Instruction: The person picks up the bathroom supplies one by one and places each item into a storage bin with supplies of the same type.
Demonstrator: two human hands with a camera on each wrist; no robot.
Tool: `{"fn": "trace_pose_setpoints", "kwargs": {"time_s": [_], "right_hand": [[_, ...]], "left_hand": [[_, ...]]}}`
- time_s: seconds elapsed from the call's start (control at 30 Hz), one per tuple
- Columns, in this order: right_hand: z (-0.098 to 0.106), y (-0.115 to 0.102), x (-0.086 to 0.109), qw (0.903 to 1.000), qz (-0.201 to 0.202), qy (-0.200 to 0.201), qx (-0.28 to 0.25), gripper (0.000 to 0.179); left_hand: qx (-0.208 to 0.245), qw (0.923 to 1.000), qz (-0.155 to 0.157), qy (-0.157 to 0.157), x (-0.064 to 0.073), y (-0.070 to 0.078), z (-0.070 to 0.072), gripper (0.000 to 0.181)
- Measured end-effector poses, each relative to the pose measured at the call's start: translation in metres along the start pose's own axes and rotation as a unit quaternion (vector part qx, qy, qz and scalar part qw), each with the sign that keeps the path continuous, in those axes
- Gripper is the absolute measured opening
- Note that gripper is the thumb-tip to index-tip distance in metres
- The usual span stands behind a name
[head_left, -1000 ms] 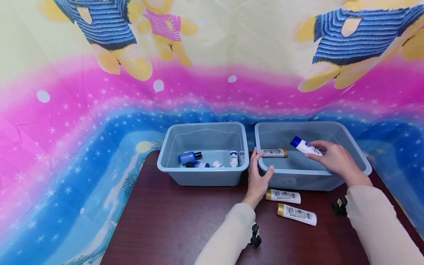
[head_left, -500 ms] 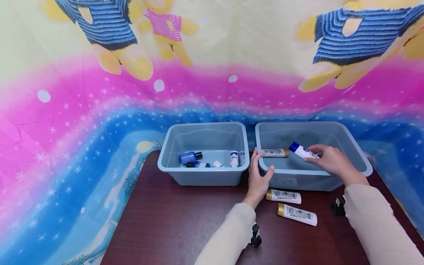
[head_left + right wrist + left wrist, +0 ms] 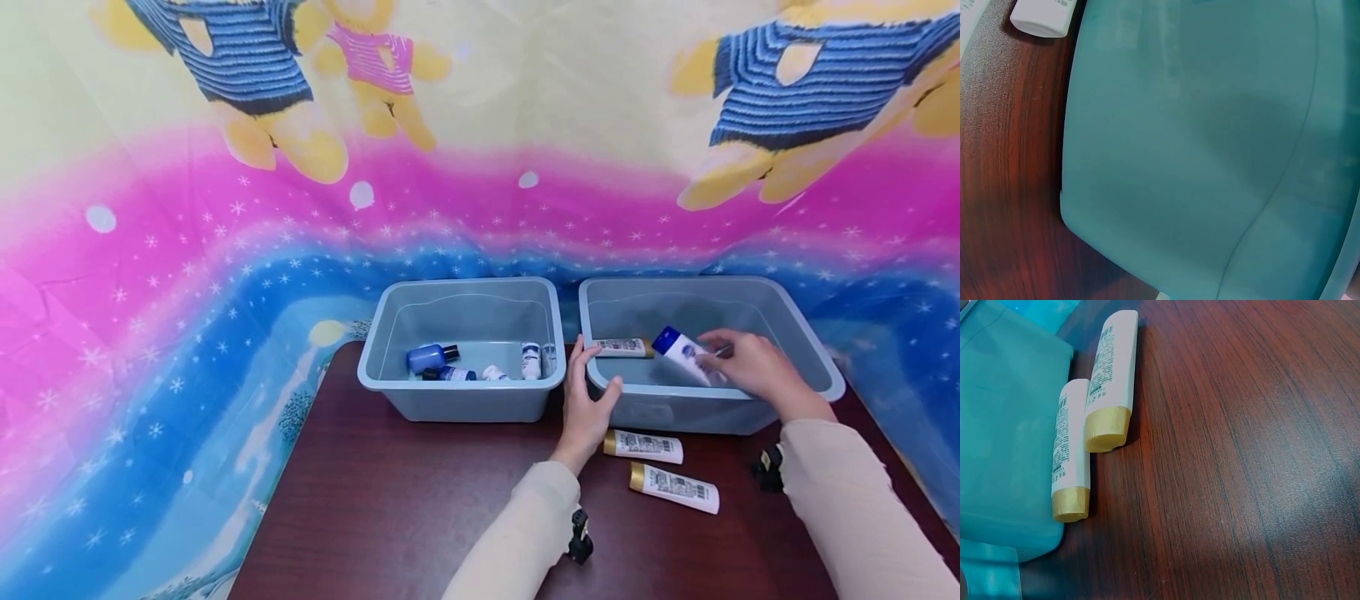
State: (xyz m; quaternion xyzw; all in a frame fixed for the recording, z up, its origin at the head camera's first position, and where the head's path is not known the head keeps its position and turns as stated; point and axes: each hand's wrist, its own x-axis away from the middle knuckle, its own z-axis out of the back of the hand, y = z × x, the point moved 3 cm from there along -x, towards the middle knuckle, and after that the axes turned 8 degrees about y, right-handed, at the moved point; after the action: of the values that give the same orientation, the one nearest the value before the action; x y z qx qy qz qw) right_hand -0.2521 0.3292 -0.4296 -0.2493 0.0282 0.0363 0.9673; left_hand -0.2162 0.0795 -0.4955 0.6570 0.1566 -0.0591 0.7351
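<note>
My right hand (image 3: 753, 362) pinches a white bottle with a blue cap (image 3: 681, 353) inside the right grey-blue bin (image 3: 780, 304). The bottle tilts, cap up and to the left. My left hand (image 3: 585, 408) rests at that bin's front left corner, fingers along the left rim and thumb spread toward the front rim. A white tube with a gold cap (image 3: 622, 347) lies in the same bin. Two more such tubes lie on the table before the bin, a nearer one (image 3: 675, 487) and a farther one (image 3: 643, 446); the left wrist view shows both gold caps (image 3: 1107, 430).
A second grey-blue bin (image 3: 465, 402) stands to the left, with several items inside, among them a blue bottle with a black cap (image 3: 426, 358) and a small white bottle (image 3: 531, 361). A patterned cloth (image 3: 465, 200) hangs behind the dark wooden table (image 3: 375, 508).
My right hand has shifted slightly left and lower into the right bin, and the white bottle with the blue cap has turned steeper. My left hand has stayed put.
</note>
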Motion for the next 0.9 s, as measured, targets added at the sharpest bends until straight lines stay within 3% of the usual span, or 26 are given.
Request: {"fn": "trace_pose_setpoints", "kwargs": {"time_s": [0.17, 0.5, 0.9], "right_hand": [[0.004, 0.002, 0.002, 0.9992, 0.006, 0.04, 0.0, 0.052], [0.009, 0.0, 0.011, 0.9977, 0.005, 0.064, 0.021, 0.052], [0.02, -0.011, 0.029, 0.9881, 0.019, 0.149, 0.031, 0.044]], "left_hand": [[-0.003, 1.0, 0.0, -0.003, 0.0, 0.001, 0.0, 0.047], [0.0, 1.0, -0.002, -0.001, 0.0, 0.003, 0.001, 0.046], [-0.002, 0.9999, 0.003, -0.01, -0.001, 0.002, 0.002, 0.043]]}}
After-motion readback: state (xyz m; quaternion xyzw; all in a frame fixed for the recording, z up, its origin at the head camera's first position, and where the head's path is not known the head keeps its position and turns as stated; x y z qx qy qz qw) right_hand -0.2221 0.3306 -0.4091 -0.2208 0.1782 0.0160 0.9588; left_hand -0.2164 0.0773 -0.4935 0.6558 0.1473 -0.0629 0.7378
